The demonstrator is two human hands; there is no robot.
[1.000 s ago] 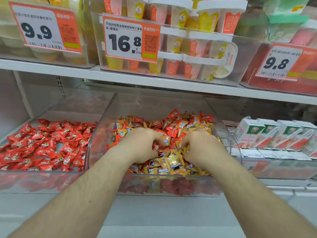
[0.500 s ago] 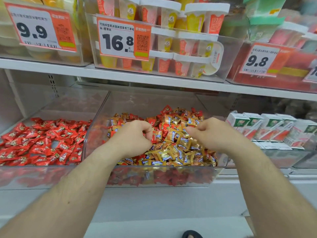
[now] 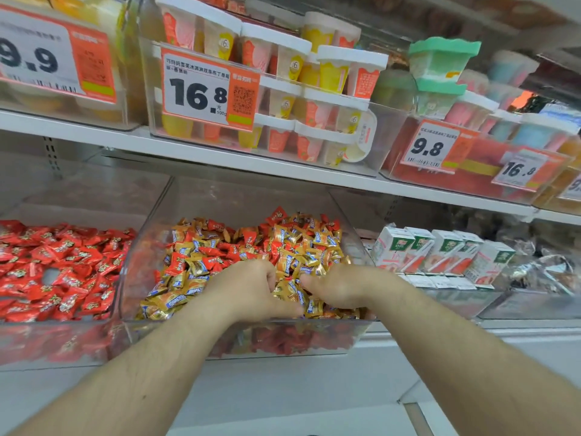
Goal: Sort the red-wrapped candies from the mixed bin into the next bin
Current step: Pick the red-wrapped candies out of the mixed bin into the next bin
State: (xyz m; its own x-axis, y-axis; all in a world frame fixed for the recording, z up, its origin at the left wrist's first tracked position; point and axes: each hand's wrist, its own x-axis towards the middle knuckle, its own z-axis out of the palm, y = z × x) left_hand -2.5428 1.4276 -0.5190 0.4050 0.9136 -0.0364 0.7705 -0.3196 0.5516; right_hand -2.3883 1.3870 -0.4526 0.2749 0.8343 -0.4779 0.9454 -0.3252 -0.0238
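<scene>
A: What is on the shelf [image 3: 283, 171]?

B: Two clear bins. The mixed bin [image 3: 349, 243] sits in the middle. The next bin [image 3: 103, 313], at nine o'clock, holds only red ones, so sorted candy lands there.

A: Where are the red-wrapped candies [image 3: 217, 228]?

B: Mostly at twelve o'clock, among gold candies [image 3: 195, 267].

A: And the hands?

B: Left hand [image 3: 248, 287] and right hand [image 3: 342, 287] dig in with curled fingers. I cannot tell if either grip holds candy.

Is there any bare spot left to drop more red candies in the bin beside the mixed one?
Yes: the red bin is bare behind its red candies, with a small hole among them. The mixed bin is crowded around both hands.
</scene>
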